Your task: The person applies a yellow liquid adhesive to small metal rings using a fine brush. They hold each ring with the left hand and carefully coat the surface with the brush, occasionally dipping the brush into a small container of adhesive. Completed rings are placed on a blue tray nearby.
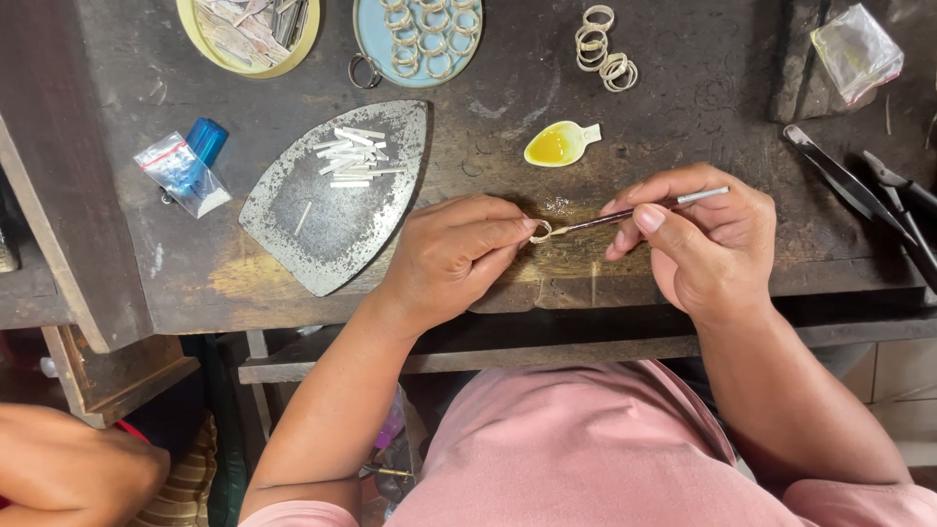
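This was a jeweller's workshop. A scarred, dark wooden desk [683, 107] carried loose metal rings [603, 49], a blue dish [376, 44] of more rings, cut metal strips [353, 156] on a worn iron-shaped plate [322, 234], a small yellow spoon-shaped dish [558, 144] and black pliers [859, 190].

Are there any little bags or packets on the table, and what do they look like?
Small clear plastic bag: left side of the bench, beside the flat metal plate, red strip along its top, lying against a blue lighter.
Crumpled clear plastic bag: far right corner, see-through, contents too small to tell.
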